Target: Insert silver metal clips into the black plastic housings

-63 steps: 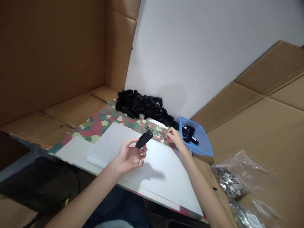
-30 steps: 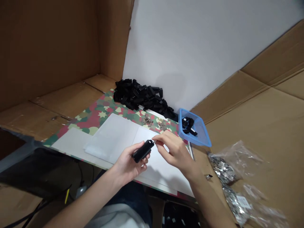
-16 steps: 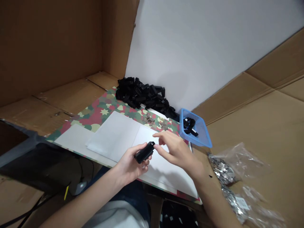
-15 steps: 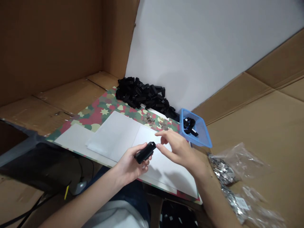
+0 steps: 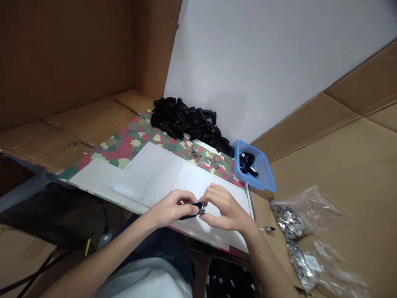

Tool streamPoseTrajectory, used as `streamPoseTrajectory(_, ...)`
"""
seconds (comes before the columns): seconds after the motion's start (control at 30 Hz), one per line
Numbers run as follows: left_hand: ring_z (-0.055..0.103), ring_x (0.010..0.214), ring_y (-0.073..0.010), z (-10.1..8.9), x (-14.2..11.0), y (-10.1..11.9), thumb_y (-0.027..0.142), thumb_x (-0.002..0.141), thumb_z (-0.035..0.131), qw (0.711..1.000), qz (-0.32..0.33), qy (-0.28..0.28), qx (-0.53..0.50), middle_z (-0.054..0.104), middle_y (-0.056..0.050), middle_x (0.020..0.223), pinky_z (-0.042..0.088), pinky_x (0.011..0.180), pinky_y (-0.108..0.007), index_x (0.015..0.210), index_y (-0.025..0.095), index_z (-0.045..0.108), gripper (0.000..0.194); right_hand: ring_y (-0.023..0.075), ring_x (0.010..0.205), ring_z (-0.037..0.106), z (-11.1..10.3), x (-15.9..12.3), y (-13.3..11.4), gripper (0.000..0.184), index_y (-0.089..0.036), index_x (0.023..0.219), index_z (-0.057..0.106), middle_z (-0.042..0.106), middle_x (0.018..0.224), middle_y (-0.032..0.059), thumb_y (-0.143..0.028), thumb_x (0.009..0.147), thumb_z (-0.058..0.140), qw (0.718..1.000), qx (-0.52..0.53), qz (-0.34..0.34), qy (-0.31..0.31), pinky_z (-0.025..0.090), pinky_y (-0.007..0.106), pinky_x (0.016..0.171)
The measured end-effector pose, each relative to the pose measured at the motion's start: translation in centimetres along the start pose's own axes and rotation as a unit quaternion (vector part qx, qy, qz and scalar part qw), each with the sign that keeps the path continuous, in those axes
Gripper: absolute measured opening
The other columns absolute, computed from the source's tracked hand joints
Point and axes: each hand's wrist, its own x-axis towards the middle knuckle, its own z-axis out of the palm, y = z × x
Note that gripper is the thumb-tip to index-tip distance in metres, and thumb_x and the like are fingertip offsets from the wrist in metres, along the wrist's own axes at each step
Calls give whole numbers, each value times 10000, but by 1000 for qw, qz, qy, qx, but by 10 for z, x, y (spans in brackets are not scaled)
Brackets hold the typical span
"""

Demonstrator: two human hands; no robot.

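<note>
While the left hand [image 5: 170, 208] clamps the black plastic block [image 5: 196, 208], its long axis runs sideways between the hands, the right hand [image 5: 228, 209] closed against its right end

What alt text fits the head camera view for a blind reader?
The left hand and right hand hold a small black block over white sheets on a camouflage-patterned board, with a heap of black blocks and a blue mesh basket beyond.
</note>
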Motion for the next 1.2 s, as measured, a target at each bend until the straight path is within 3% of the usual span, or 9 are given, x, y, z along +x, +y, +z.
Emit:
streamPoseTrajectory(0.1, 442, 600, -125, 1, 0, 3, 254, 640, 710, 998, 26, -1, 57, 535, 24, 562, 306, 593, -244, 604, 136, 663, 132, 177, 666, 476, 4, -2, -3, 106, -189, 839, 569, 577, 697, 20, -282, 880, 538, 1000, -18, -1, 10, 340, 310, 602)
streamPoseTrajectory(0.33, 424, 580, -125, 7, 0, -7, 362, 720, 667, 994, 55, 14, 94, 516, 5, 567, 319, 569, -243, 586, 152, 604, 258, 178, 662, 468, 7, -2, -6, 112, -189, 817, 563, 556, 682, 13, -282, 874, 540, 1000, -21, 0, 21, 338, 311, 603)
streamPoseTrajectory(0.4, 424, 577, -124, 6, 0, -9, 390, 733, 661, 993, 60, 20, 99, 521, 1, 571, 318, 564, -240, 592, 150, 605, 284, 181, 691, 490, 9, -5, -4, 150, -189, 848, 574, 578, 724, 22, -329, 893, 543, 999, 12, 22, 25, 367, 316, 630)
streamPoseTrajectory(0.47, 417, 575, -120, 5, 0, -9, 393, 748, 656, 991, 69, 35, 109, 523, 3, 576, 316, 563, -235, 608, 149, 614, 285, 183, 739, 531, 14, -10, -1, 245, -191, 902, 580, 599, 788, 33, -426, 928, 515, 991, 95, 86, 29, 410, 320, 669)
streamPoseTrajectory(0.57, 424, 593, -121, 4, -2, -9, 338, 761, 662, 985, 87, 61, 133, 527, 8, 588, 325, 588, -235, 635, 151, 632, 228, 170, 739, 567, 26, -17, 1, 410, -197, 916, 566, 590, 809, 20, -598, 907, 485, 940, 273, 202, 27, 447, 307, 679)
streamPoseTrajectory(0.63, 442, 616, -128, 4, -4, -9, 292, 763, 669, 982, 95, 70, 149, 540, 5, 605, 337, 616, -239, 643, 153, 636, 186, 158, 719, 553, 35, -20, -2, 449, -199, 880, 554, 571, 797, 5, -647, 849, 543, 904, 351, 244, 28, 439, 296, 668)
streamPoseTrajectory(0.87, 488, 627, -141, 6, -10, -10, 218, 775, 668, 955, 163, 81, 236, 560, -5, 641, 366, 632, -247, 647, 169, 607, 150, 137, 671, 458, 57, -16, -21, 366, -208, 760, 506, 483, 723, -35, -500, 697, 717, 813, 484, 290, 147, 365, 263, 640)
streamPoseTrajectory(0.97, 506, 619, -148, 6, -14, -11, 220, 771, 677, 947, 172, 92, 256, 571, -11, 641, 368, 618, -250, 658, 174, 616, 136, 143, 672, 464, 64, -16, -26, 283, -211, 747, 505, 484, 716, -31, -411, 688, 696, 822, 462, 271, 196, 365, 264, 636)
streamPoseTrajectory(1.2, 505, 602, -151, 8, -23, -14, 179, 748, 686, 940, 177, 109, 270, 588, -15, 633, 363, 601, -250, 659, 180, 631, 104, 162, 633, 515, 66, -17, -38, 102, -223, 741, 496, 536, 680, -12, -267, 736, 587, 907, 266, 218, 244, 414, 287, 599)
